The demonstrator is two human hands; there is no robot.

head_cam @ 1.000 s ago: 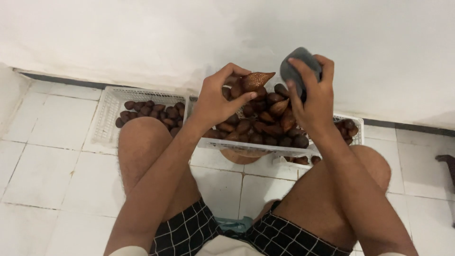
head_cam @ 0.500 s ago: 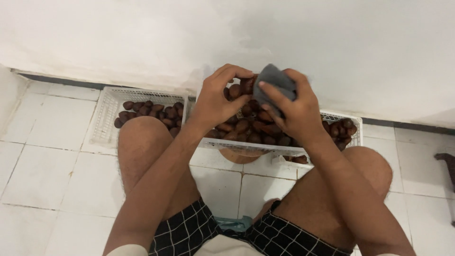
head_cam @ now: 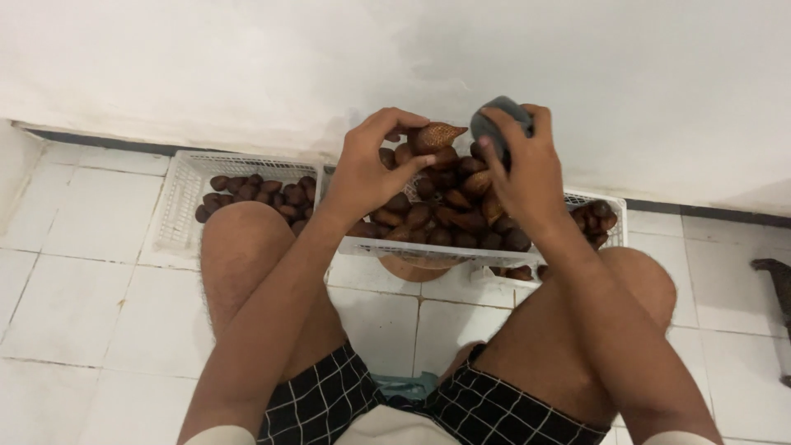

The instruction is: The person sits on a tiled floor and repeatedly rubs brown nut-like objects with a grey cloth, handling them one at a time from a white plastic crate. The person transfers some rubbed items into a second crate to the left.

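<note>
The left hand (head_cam: 367,169) pinches one brown, scaly, pointed fruit (head_cam: 435,136) at its blunt end, above the middle basket (head_cam: 428,247). The right hand (head_cam: 519,165) is closed around a dark grey pad (head_cam: 494,124) just beside the fruit's tip. For a clean wipe, hold the fruit steady, keep the pad flat to the skin, and stroke along the scales. Two more white baskets of fruit stand on the tiled floor (head_cam: 91,247), left (head_cam: 177,218) and right (head_cam: 614,218). No packages, labels or signs show.

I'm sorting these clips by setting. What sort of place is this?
Probably a home floor beside a wall: white floor tiles, a plain white wall, and white baskets of brown scaly fruit.
</note>
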